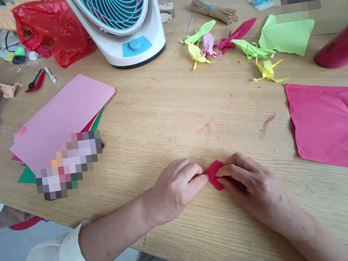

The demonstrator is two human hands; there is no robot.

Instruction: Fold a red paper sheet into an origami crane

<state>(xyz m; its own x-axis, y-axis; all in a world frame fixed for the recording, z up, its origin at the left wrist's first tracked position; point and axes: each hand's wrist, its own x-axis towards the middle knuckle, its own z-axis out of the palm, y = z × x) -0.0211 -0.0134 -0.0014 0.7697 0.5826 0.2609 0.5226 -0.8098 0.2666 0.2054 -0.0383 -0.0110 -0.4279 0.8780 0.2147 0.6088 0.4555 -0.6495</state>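
Observation:
A small folded piece of pinkish-red paper (214,173) is held between my two hands, low above the table near its front edge. My left hand (181,183) pinches its left corner between thumb and fingers. On the other side, my right hand (249,180) grips the right part with thumb and forefinger. The fingers cover both ends of the paper, so only its middle shows. To the right lies a larger creased sheet of the same pinkish-red paper (329,126).
A stack of coloured paper (67,106) lies at left, a blurred-out item on it. Behind stand a white fan (139,49) and a red plastic bag (53,31). Folded paper figures (267,70), a green sheet (286,34), a bundle of sticks (213,10) and a red cylinder (343,44) are at back right.

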